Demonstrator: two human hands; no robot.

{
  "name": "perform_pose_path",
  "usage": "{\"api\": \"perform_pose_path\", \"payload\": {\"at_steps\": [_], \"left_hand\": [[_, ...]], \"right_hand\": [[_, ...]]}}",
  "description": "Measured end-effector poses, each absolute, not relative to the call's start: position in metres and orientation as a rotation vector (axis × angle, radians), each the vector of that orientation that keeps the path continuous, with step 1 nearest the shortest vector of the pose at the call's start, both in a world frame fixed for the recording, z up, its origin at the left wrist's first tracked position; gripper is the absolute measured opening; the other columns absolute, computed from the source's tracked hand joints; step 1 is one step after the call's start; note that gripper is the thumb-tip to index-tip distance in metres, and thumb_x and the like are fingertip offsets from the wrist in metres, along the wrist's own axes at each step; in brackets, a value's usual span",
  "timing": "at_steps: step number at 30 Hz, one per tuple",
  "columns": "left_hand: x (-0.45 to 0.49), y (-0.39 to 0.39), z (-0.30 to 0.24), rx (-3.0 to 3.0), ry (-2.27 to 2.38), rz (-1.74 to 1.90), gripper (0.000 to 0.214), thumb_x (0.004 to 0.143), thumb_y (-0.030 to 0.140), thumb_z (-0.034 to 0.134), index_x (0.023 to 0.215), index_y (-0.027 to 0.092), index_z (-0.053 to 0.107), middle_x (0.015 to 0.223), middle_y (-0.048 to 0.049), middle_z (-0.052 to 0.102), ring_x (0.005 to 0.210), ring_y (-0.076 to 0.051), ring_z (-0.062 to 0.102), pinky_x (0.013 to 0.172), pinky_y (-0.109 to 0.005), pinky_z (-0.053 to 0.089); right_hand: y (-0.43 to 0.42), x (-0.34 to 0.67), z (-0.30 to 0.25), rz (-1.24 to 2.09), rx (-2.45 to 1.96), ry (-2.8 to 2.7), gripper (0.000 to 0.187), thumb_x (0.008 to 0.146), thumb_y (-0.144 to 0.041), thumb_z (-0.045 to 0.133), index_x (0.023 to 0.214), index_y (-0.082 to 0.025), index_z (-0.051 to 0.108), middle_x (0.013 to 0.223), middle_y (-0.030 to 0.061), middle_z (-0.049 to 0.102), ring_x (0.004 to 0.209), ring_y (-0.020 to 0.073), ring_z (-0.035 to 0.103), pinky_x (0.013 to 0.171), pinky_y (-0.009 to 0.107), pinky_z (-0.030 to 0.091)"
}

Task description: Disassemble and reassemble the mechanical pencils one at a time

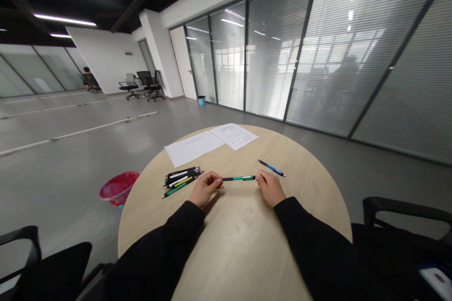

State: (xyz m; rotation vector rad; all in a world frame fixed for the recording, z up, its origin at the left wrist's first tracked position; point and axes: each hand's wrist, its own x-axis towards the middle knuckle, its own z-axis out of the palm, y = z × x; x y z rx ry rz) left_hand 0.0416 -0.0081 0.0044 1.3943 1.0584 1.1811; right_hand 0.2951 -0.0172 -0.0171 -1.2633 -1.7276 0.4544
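A green and black pen (pixel 240 178) is held level, side to side, just above or on the table. My left hand (pixel 206 188) pinches its dark end, and my right hand (pixel 269 187) pinches the opposite end. Whether the pen touches the tabletop I cannot tell. Just beyond my right hand a blue and black pen (pixel 271 168) lies slanted on the wood. Left of my left hand, a loose pile of pens (pixel 181 180) in black, white, yellow and green lies with the pens roughly parallel.
Two printed sheets of paper (pixel 195 147) lie at the far side of the round wooden table (pixel 243 254). A red-lined bin (pixel 118 189) stands on the floor to the left. Black chairs (pixel 406 211) flank the table on both sides. Glass partitions with blinds run behind.
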Motion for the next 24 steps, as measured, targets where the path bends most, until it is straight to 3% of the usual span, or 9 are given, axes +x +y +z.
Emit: {"api": "perform_pose_path", "payload": {"at_steps": [24], "left_hand": [[0.0406, -0.0075, 0.0025, 1.423, 1.034, 1.187, 0.029, 0.071, 0.039, 0.077, 0.077, 0.014, 0.063, 0.064, -0.0016, 0.067, 0.061, -0.014, 0.064, 0.060, -0.026, 0.052]], "right_hand": [[-0.0163, 0.2956, -0.0201, 0.498, -1.263, -1.698, 0.038, 0.096, -0.038, 0.039, 0.064, -0.021, 0.050, 0.055, -0.0019, 0.050, 0.054, 0.0142, 0.047, 0.055, 0.025, 0.032]]}}
